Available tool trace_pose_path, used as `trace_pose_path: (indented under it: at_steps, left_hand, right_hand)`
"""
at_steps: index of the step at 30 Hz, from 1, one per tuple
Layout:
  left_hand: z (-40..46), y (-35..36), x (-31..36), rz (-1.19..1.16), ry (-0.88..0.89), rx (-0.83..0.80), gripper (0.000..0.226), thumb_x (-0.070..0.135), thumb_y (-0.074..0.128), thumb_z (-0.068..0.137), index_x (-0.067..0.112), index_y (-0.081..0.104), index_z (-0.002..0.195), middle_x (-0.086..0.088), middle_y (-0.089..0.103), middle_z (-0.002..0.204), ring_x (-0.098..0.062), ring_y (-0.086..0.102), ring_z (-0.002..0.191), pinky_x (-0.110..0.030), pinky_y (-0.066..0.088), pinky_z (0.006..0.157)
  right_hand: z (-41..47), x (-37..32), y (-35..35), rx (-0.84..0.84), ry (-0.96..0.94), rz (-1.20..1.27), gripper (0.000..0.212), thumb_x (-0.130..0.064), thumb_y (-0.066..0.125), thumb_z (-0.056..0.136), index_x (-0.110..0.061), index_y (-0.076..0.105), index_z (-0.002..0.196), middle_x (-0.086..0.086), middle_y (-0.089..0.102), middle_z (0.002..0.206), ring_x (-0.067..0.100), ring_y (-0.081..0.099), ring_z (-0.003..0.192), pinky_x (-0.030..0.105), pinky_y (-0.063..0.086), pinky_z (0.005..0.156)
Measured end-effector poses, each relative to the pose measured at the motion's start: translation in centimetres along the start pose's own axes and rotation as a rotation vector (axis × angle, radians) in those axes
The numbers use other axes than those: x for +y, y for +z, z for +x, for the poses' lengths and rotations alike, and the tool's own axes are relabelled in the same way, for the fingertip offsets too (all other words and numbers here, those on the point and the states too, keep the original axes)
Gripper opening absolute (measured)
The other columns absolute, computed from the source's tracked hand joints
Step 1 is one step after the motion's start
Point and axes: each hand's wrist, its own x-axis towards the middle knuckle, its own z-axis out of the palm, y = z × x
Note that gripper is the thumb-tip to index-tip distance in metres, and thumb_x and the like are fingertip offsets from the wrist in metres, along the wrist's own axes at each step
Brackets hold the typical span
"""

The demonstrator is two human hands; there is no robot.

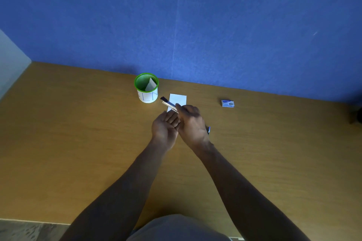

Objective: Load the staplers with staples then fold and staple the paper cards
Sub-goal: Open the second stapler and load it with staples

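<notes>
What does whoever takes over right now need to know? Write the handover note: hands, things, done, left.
Right hand: grips the stapler, which is open, over the desk.
Left hand: palm up, fingers relaxed, beside the stapler; whether it holds staples cannot be told.
White paper card: flat on the desk, unfolded, behind the hands.
Green cup: left of the card, one folded paper inside.
Staple box: to the right, by the wall.
Done: stapler opened.
Left: finish loading, close it, fold and staple the card.

Cup [147, 92] sits at the back w/ a card [150, 85] in it. Paper [179, 99] lies just right of cup. Staple box [227, 103] is far right.
</notes>
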Motion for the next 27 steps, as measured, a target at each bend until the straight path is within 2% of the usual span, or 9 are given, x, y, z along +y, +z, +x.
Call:
trace_pose_path:
  at_steps: [3, 7, 10, 11, 13, 16, 21, 23, 27]
  left_hand:
    - [-0.3, 0.5, 0.0, 0.07, 0.008, 0.001, 0.033, 0.015, 0.038, 0.096, 0.009, 0.063, 0.076, 0.003, 0.059, 0.058, -0.008, 0.054, 0.055, -0.019, 0.039, 0.061]
    - [-0.5, 0.9, 0.3, 0.041, 0.001, -0.006, 0.036, 0.019, 0.032, 0.101, 0.012, 0.053, 0.073, 0.004, 0.059, 0.052, -0.007, 0.057, 0.047, -0.02, 0.042, 0.056]
    - [-0.2, 0.5, 0.4, 0.08, 0.01, 0.002, 0.033, 0.017, 0.036, 0.098, 0.008, 0.062, 0.08, 0.0, 0.064, 0.061, -0.011, 0.058, 0.056, -0.021, 0.043, 0.061]
    - [-0.2, 0.4, 0.3, 0.071, 0.007, 0.001, 0.032, 0.018, 0.037, 0.098, 0.008, 0.061, 0.079, -0.001, 0.064, 0.061, -0.011, 0.058, 0.056, -0.022, 0.043, 0.062]
    - [-0.1, 0.4, 0.3, 0.029, 0.006, 0.003, 0.033, 0.019, 0.036, 0.1, 0.008, 0.057, 0.077, -0.001, 0.062, 0.061, -0.011, 0.061, 0.053, -0.021, 0.047, 0.059]
    - [0.1, 0.3, 0.2, 0.025, 0.017, 0.007, 0.035, 0.018, 0.035, 0.101, 0.005, 0.061, 0.082, -0.004, 0.066, 0.07, -0.012, 0.064, 0.058, -0.02, 0.05, 0.056]
    - [0.0, 0.4, 0.5, 0.01, 0.007, -0.014, 0.046, 0.02, 0.036, 0.101, 0.007, 0.068, 0.07, -0.004, 0.067, 0.065, -0.013, 0.064, 0.057, -0.02, 0.051, 0.055]
    - [-0.2, 0.5, 0.4, 0.029, 0.008, -0.015, 0.038, 0.017, 0.036, 0.1, 0.005, 0.065, 0.079, -0.004, 0.069, 0.067, -0.012, 0.064, 0.058, -0.02, 0.05, 0.054]
    - [-0.2, 0.6, 0.4, 0.03, 0.005, -0.027, 0.027, 0.014, 0.043, 0.098, 0.007, 0.062, 0.082, -0.001, 0.065, 0.068, -0.011, 0.062, 0.06, -0.019, 0.049, 0.057]
  right_hand:
    - [-0.2, -0.3, 0.0, -0.077, 0.004, -0.037, 0.07, -0.031, 0.025, 0.074, 0.006, 0.064, 0.118, 0.02, 0.067, 0.096, 0.042, 0.063, 0.087, 0.043, 0.057, 0.075]
    - [-0.5, -0.6, -0.6, -0.026, 0.024, -0.019, 0.065, -0.035, 0.034, 0.079, 0.006, 0.067, 0.117, 0.022, 0.067, 0.098, 0.044, 0.064, 0.089, 0.043, 0.058, 0.074]
    - [-0.4, -1.0, -0.7, -0.059, 0.027, 0.011, 0.068, -0.036, 0.03, 0.079, 0.005, 0.064, 0.121, 0.02, 0.068, 0.1, 0.042, 0.064, 0.091, 0.045, 0.057, 0.077]
    - [-0.3, -1.0, -0.7, -0.035, 0.055, 0.027, 0.064, -0.033, 0.032, 0.08, 0.004, 0.066, 0.12, 0.021, 0.068, 0.099, 0.041, 0.064, 0.091, 0.043, 0.058, 0.077]
    - [-0.1, -0.9, -0.7, 0.014, 0.124, 0.074, 0.048, -0.015, 0.043, 0.079, 0.003, 0.069, 0.115, 0.021, 0.068, 0.094, 0.041, 0.067, 0.088, 0.04, 0.057, 0.073]
    - [0.1, -0.9, -0.5, 0.011, 0.11, 0.072, 0.044, -0.001, 0.051, 0.071, 0.002, 0.071, 0.11, 0.019, 0.069, 0.087, 0.041, 0.067, 0.082, 0.037, 0.055, 0.07]
    - [-0.2, -0.5, -0.2, 0.071, 0.074, 0.054, 0.049, -0.016, 0.038, 0.079, 0.004, 0.07, 0.111, 0.019, 0.068, 0.091, 0.039, 0.067, 0.084, 0.036, 0.056, 0.07]
    - [0.1, -0.2, -0.2, 0.051, 0.085, 0.038, 0.044, -0.01, 0.041, 0.078, 0.004, 0.071, 0.107, 0.021, 0.068, 0.089, 0.041, 0.066, 0.085, 0.039, 0.056, 0.069]
    - [0.5, 0.5, 0.3, 0.03, 0.121, 0.032, 0.036, 0.0, 0.051, 0.078, -0.001, 0.072, 0.108, 0.019, 0.068, 0.09, 0.038, 0.065, 0.088, 0.036, 0.053, 0.07]
